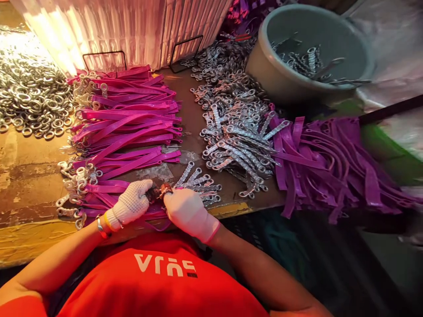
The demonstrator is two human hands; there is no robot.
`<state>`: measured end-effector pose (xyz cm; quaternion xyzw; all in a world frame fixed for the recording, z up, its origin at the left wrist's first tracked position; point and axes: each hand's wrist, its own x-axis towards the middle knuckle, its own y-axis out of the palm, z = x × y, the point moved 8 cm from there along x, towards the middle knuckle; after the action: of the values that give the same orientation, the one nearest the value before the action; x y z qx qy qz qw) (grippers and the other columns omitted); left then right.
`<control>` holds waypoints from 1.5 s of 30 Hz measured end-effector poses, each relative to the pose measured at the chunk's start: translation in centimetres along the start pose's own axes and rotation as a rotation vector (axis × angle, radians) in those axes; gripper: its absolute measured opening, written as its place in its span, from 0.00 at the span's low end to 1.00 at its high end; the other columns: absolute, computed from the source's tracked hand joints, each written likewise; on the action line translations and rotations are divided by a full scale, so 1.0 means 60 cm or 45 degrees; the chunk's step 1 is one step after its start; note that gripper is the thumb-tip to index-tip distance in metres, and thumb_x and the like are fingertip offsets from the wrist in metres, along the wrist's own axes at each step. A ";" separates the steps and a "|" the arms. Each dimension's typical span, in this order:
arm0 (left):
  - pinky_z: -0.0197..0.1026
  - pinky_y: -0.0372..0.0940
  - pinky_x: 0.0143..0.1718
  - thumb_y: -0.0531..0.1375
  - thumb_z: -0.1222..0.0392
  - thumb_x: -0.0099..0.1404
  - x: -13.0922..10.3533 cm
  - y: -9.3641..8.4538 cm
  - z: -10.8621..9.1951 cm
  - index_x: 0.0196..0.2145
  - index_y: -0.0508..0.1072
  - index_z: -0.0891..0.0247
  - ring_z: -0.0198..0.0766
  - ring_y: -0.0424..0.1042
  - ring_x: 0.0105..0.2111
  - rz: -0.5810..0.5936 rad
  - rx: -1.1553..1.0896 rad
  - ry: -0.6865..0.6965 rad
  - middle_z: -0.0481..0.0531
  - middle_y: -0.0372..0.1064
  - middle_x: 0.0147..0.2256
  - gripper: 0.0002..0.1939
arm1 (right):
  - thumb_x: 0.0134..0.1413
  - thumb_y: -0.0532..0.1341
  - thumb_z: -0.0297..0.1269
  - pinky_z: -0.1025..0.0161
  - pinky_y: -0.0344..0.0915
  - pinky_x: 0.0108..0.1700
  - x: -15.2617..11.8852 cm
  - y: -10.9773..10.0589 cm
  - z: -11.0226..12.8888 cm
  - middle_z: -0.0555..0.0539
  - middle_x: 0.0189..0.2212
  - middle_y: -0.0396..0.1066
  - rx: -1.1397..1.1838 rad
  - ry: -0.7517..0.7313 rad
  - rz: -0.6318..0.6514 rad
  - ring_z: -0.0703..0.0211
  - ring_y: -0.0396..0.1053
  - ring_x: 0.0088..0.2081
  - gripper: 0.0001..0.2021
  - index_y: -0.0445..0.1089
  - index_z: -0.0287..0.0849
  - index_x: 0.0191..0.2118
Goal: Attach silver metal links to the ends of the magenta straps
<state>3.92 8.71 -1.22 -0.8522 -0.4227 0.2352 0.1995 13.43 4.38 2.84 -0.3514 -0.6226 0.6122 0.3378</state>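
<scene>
My left hand [130, 203], in a white dotted glove, is closed at the table's front edge. My right hand [190, 211], in a plain white glove, is closed just beside it. The two sets of fingertips meet at a small dark reddish-brown patch [161, 192]; what they grip there is too small and covered to name. Magenta straps [102, 187] with metal links at their left ends lie under and beside my left hand. Just beyond my right hand, several silver twisted metal links [194, 181] are fanned out on the table.
A heap of metal rings [36, 97] lies at the left. Strap bundles [132, 119] and a pile of metal links [234, 136] fill the middle. A grey bucket [261, 57] holds more links. Loose magenta straps [330, 163] hang over the right edge. A ribbed translucent panel [132, 31] stands behind.
</scene>
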 end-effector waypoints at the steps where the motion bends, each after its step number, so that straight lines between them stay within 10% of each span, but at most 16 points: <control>1: 0.35 0.56 0.31 0.51 0.63 0.65 0.000 0.001 -0.003 0.28 0.67 0.64 0.35 0.63 0.28 0.020 -0.019 0.006 0.49 0.68 0.27 0.09 | 0.58 0.55 0.24 0.60 0.44 0.27 -0.005 0.001 -0.001 0.45 0.19 0.67 -0.006 -0.008 -0.012 0.60 0.62 0.22 0.11 0.70 0.38 0.27; 10: 0.33 0.55 0.25 0.55 0.54 0.68 0.001 -0.010 -0.018 0.40 0.74 0.65 0.30 0.58 0.23 0.091 -0.553 -0.188 0.46 0.66 0.26 0.13 | 0.54 0.59 0.28 0.60 0.53 0.32 -0.047 -0.023 -0.043 0.44 0.26 0.71 0.175 -0.009 -0.115 0.57 0.64 0.29 0.07 0.71 0.40 0.26; 13: 0.32 0.49 0.20 0.58 0.49 0.67 -0.005 -0.023 -0.006 0.45 0.74 0.65 0.28 0.54 0.18 -0.006 -0.876 -0.348 0.44 0.61 0.21 0.18 | 0.56 0.59 0.31 0.58 0.60 0.41 -0.055 -0.060 -0.139 0.37 0.41 0.73 0.252 0.187 -0.265 0.51 0.67 0.42 0.08 0.75 0.36 0.38; 15: 0.31 0.50 0.20 0.59 0.46 0.65 -0.009 -0.022 -0.003 0.45 0.74 0.65 0.28 0.58 0.20 -0.003 -1.172 -0.442 0.48 0.64 0.24 0.20 | 0.58 0.59 0.38 0.56 0.59 0.37 -0.072 -0.073 -0.240 0.33 0.41 0.72 0.027 0.634 -0.356 0.46 0.66 0.41 0.15 0.75 0.33 0.45; 20: 0.31 0.60 0.26 0.65 0.57 0.58 -0.014 -0.003 -0.006 0.45 0.73 0.66 0.32 0.69 0.32 0.121 -1.631 -0.644 0.56 0.70 0.38 0.18 | 0.49 0.58 0.29 0.55 0.47 0.31 -0.089 -0.012 -0.380 0.26 0.41 0.70 -0.268 1.084 -0.042 0.48 0.61 0.35 0.13 0.76 0.28 0.38; 32: 0.31 0.45 0.14 0.60 0.46 0.64 -0.028 0.008 -0.018 0.31 0.68 0.66 0.25 0.54 0.13 0.162 -1.052 -0.502 0.45 0.64 0.18 0.17 | 0.52 0.56 0.28 0.56 0.50 0.34 -0.085 -0.009 -0.359 0.26 0.47 0.69 -0.267 0.912 0.011 0.45 0.63 0.40 0.14 0.76 0.29 0.41; 45: 0.34 0.38 0.17 0.60 0.46 0.62 -0.042 0.026 -0.043 0.38 0.76 0.69 0.25 0.46 0.16 0.272 -1.267 -0.483 0.44 0.58 0.19 0.20 | 0.55 0.55 0.28 0.58 0.53 0.35 -0.089 -0.001 -0.406 0.29 0.43 0.68 -0.115 1.092 -0.058 0.51 0.61 0.36 0.16 0.75 0.27 0.44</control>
<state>5.01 5.42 0.60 -0.8244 -0.4227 0.1754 -0.3331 36.96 12.64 3.50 -0.5747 -0.4594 0.3753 0.5638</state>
